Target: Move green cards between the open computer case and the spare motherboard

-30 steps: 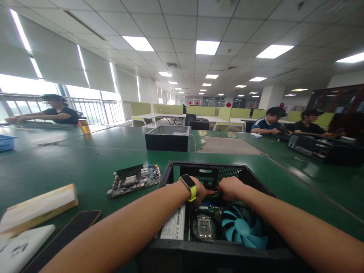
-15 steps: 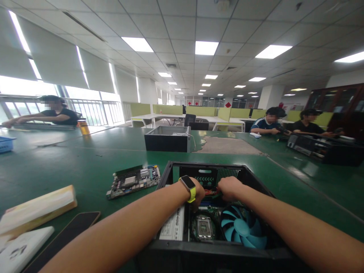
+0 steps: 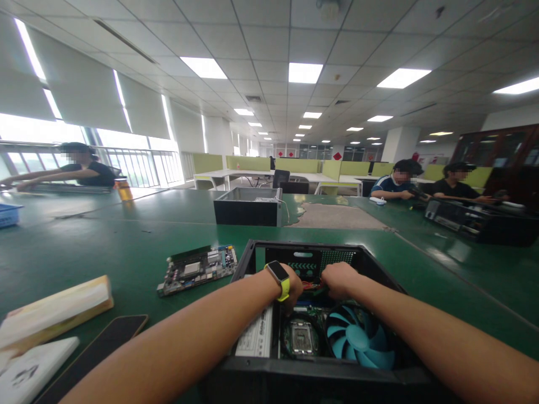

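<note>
An open black computer case (image 3: 256, 255) stands in front of me on the green table (image 3: 105, 241). Both hands reach deep into it. My left hand (image 3: 293, 289), with a yellow-strapped watch on its wrist, and my right hand (image 3: 339, 279) are curled close together around a small red-and-green part (image 3: 314, 287) near the case's far wall. Their fingertips are hidden. Inside lie a motherboard with a bare CPU socket (image 3: 302, 335), a blue fan (image 3: 357, 341) and a white-labelled unit (image 3: 255, 336).
A loose circuit board (image 3: 197, 268) lies left of the case. A yellow-edged box (image 3: 54, 308), a dark phone (image 3: 101, 345) and a white booklet (image 3: 29, 370) sit near left. Another case (image 3: 248, 205) stands farther back. People work at the left and right.
Both hands stay in the same spot inside the case. The view has tilted up very slightly.
</note>
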Tool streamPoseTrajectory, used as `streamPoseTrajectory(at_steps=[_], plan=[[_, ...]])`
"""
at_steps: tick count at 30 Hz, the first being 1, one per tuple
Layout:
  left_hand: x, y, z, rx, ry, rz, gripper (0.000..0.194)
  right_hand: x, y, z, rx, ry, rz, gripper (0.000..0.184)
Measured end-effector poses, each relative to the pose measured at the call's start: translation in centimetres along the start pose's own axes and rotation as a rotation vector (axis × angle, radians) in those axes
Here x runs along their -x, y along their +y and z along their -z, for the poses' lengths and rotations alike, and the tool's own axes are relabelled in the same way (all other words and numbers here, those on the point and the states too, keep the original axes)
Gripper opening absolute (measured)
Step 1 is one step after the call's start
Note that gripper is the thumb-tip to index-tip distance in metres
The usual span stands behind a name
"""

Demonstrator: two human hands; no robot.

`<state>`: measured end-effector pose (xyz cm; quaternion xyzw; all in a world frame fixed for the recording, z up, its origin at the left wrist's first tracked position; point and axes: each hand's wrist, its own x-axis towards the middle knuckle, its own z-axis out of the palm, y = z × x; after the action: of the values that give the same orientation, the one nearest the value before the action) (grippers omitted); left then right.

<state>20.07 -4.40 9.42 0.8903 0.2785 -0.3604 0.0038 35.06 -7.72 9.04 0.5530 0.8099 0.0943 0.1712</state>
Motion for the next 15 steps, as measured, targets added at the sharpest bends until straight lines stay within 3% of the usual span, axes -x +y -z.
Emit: streamPoseTrajectory(at_steps=[12,13,15], plan=[[-0.6,-0.4,-0.5,0.008,-0.027,-0.011,0.049,0.3,-0.1,0.5,-0.008,-0.045,-0.007,0.033],[-0.8,-0.5,-0.7,0.037,-0.008,0.001,0.046,0.2,-0.1,0.5,-0.005,-0.046,-0.006,0.032],[-1.2,-0.8,-1.1,0.148,0.138,0.010,0.038,0.1,-0.1,0.4,0.000,-0.037,-0.007,0.032]])
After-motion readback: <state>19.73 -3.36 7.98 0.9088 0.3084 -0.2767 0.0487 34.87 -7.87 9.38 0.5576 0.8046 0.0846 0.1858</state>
